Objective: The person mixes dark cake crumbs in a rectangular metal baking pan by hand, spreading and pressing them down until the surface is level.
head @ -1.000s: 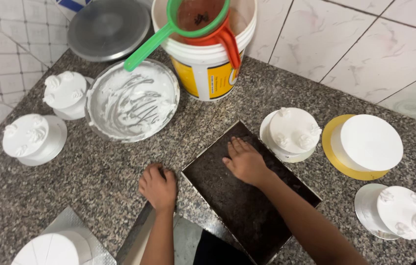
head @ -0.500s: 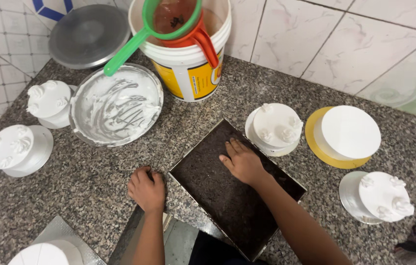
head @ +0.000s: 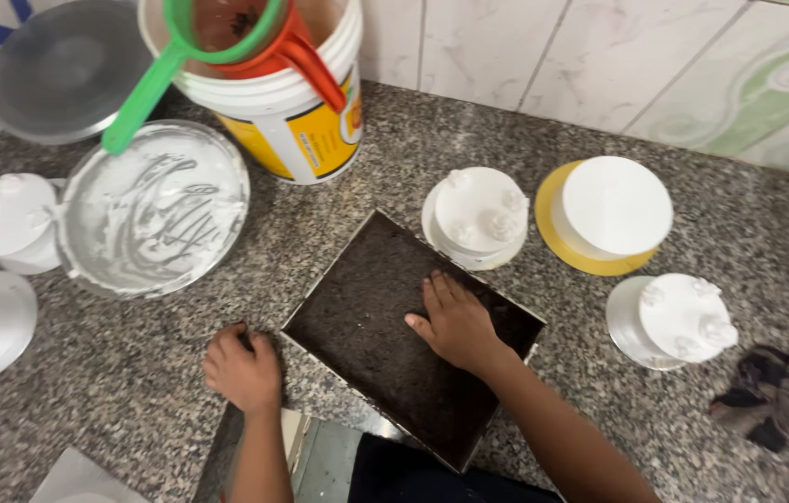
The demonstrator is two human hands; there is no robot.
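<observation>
Right hand [head: 455,324] lies flat inside the dark tray [head: 376,317].

Surface: speckled grey granite counter [head: 385,149], running up to a tiled wall.
Middle: dark rectangular tray [head: 371,317] lying flat, its near end over the counter's edge.
Back left: white and yellow bucket [head: 296,126], beside it a round metal plate [head: 154,222] smeared with white cream.
Right: three small white cakes [head: 476,216], one on a yellow board [head: 557,244].
Left edge: two more white cakes [head: 5,222].
Far right: crumpled dark cloth [head: 771,402].
</observation>
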